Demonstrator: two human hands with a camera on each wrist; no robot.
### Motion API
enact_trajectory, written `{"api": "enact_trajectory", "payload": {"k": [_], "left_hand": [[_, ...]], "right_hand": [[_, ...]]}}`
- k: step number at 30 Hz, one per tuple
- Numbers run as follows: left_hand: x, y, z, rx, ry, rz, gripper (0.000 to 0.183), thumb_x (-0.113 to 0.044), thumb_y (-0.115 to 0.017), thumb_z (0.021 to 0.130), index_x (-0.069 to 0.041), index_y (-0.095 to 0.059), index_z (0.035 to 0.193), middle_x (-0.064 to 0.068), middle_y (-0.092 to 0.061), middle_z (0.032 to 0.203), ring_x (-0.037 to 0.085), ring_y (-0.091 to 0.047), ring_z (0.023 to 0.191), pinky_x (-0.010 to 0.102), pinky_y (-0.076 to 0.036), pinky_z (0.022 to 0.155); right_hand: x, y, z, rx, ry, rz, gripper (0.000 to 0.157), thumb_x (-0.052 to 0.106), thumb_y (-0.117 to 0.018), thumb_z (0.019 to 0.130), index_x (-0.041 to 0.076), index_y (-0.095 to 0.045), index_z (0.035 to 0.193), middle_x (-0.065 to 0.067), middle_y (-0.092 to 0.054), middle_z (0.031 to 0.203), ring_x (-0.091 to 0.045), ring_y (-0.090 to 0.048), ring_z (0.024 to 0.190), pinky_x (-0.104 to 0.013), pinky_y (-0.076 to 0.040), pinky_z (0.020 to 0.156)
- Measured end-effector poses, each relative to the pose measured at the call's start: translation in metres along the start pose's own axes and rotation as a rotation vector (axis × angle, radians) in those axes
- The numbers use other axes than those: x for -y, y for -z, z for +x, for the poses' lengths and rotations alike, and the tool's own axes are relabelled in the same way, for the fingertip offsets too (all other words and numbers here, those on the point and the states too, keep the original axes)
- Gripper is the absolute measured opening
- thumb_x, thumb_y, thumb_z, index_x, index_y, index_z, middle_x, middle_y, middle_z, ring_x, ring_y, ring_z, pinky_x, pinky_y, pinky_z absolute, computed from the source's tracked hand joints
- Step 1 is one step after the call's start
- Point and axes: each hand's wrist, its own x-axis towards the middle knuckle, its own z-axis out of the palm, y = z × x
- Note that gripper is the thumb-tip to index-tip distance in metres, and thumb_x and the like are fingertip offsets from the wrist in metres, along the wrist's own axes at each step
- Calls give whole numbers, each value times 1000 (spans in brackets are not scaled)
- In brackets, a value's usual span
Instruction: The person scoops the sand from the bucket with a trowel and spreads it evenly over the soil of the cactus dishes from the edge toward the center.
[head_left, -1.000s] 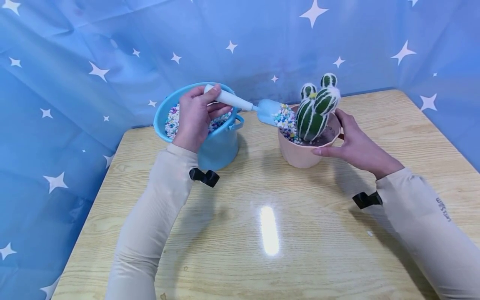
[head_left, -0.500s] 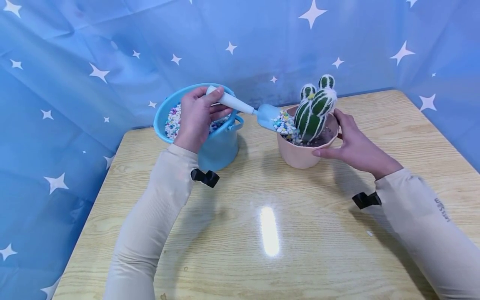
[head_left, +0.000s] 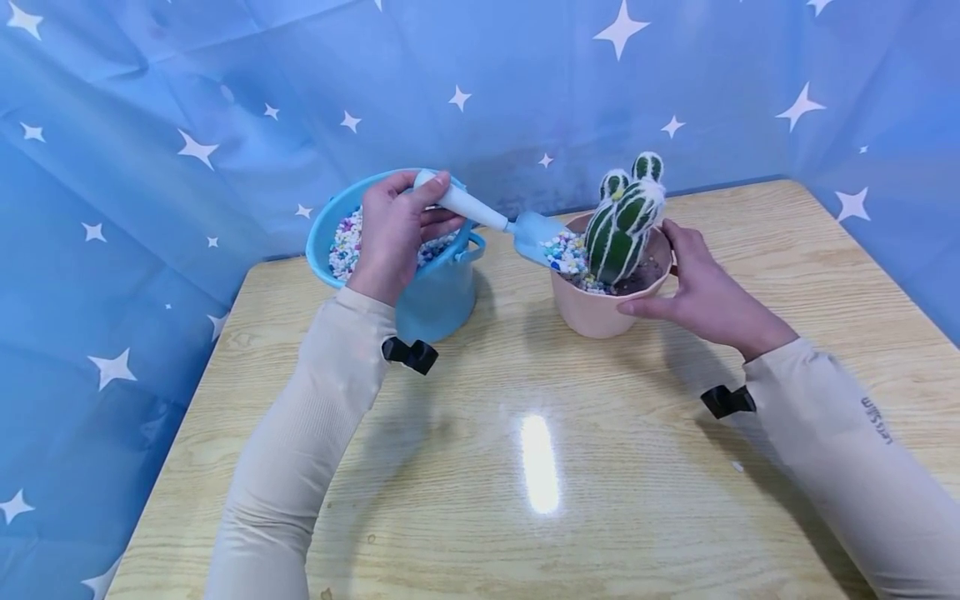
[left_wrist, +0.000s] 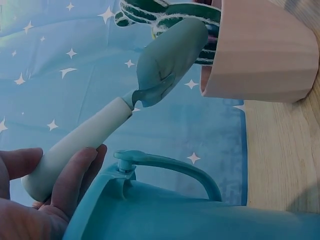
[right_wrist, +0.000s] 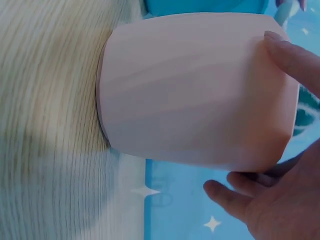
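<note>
Over the bucket, my left hand [head_left: 397, 229] pinches the white handle of a small blue shovel [head_left: 471, 204]. The shovel's blade tips down over the left rim of a pink flowerpot [head_left: 596, 312], with colourful pebbles [head_left: 566, 252] on its tip and more just below in the pot. A green cactus [head_left: 618, 233] with white fuzzy ridges leans in the pot, dark soil visible on its right. My right hand [head_left: 705, 287] holds the pot's right side, thumb at the front rim and fingers behind. In the left wrist view the blade [left_wrist: 167, 65] hides part of the cactus.
A blue bucket [head_left: 438, 304] of colourful pebbles stands on the left of the wooden table [head_left: 465, 500], its handle [left_wrist: 175, 167] hanging on the right side. A blue cloth with white stars [head_left: 495, 100] hangs close behind. A small white bit [head_left: 738, 467] lies near my right forearm.
The shovel's blade has tilted and dipped slightly lower at the pot, and pebbles have slid off it. The pot and cactus have shifted a little left with my right hand.
</note>
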Motion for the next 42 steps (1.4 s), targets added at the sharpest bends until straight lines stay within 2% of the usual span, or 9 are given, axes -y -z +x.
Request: {"api": "enact_trajectory", "payload": {"k": [5, 10, 17, 22, 28, 32, 37, 42], "left_hand": [[0, 0, 0, -7, -6, 11, 22, -14, -68, 95, 2, -64, 110, 22, -67, 106, 30, -72, 81, 38, -62, 75], [-1, -1, 1, -6, -14, 21, 22, -14, -69, 95, 1, -65, 109, 22, -67, 106, 30, -72, 80, 38, -62, 75], [-4, -3, 1, -17, 4, 45, 21, -15, -71, 93, 0, -65, 106, 20, -67, 106, 30, -72, 82, 37, -62, 74], [-7, -5, 2, -18, -9, 50, 20, -15, -72, 92, 0, -65, 104, 20, -66, 105, 31, -72, 82, 38, -62, 73], [-8, -8, 1, 24, -36, 56, 21, -15, -73, 91, 0, -66, 103, 21, -66, 104, 33, -72, 81, 40, -62, 74], [-8, -11, 1, 61, -63, 47, 22, -14, -74, 90, 1, -66, 103, 21, -69, 102, 33, -72, 79, 42, -62, 75], [-9, -13, 0, 105, -108, 52, 22, -13, -74, 90, 1, -65, 104, 21, -70, 97, 32, -72, 78, 43, -61, 76], [-14, -15, -1, 128, -137, 72, 23, -14, -75, 89, 0, -65, 105, 21, -70, 98, 34, -71, 80, 45, -61, 77]], "right_hand": [[0, 0, -1, -2, 2, -11, 119, 32, -85, 80, 10, 4, 157, -24, -6, 156, -47, -18, 140, -65, -23, 112], [0, -1, -1, -7, -21, -67, 122, 38, -85, 78, 7, 4, 157, -27, -7, 153, -50, -22, 137, -67, -27, 109], [0, -1, 0, 11, -27, -36, 117, 36, -85, 79, 5, -3, 157, -26, -11, 153, -46, -19, 139, -64, -29, 110], [-1, -2, 0, 5, -16, -32, 118, 36, -85, 79, 4, -3, 156, -25, -10, 154, -46, -17, 140, -66, -28, 109], [-1, -1, 0, 26, -2, 9, 116, 33, -83, 81, 8, 0, 157, -23, -10, 157, -43, -16, 142, -66, -27, 110], [-2, -3, 0, 16, -10, 6, 117, 36, -84, 80, 6, -1, 157, -24, -9, 155, -46, -19, 139, -66, -30, 108], [-2, -2, 1, 32, -24, 4, 120, 37, -83, 81, 10, 6, 157, -22, -4, 159, -49, -20, 139, -69, -28, 107], [-2, -3, 1, 21, -21, -1, 121, 37, -85, 79, 9, 3, 157, -23, -9, 156, -47, -19, 139, -67, -28, 108]]}}
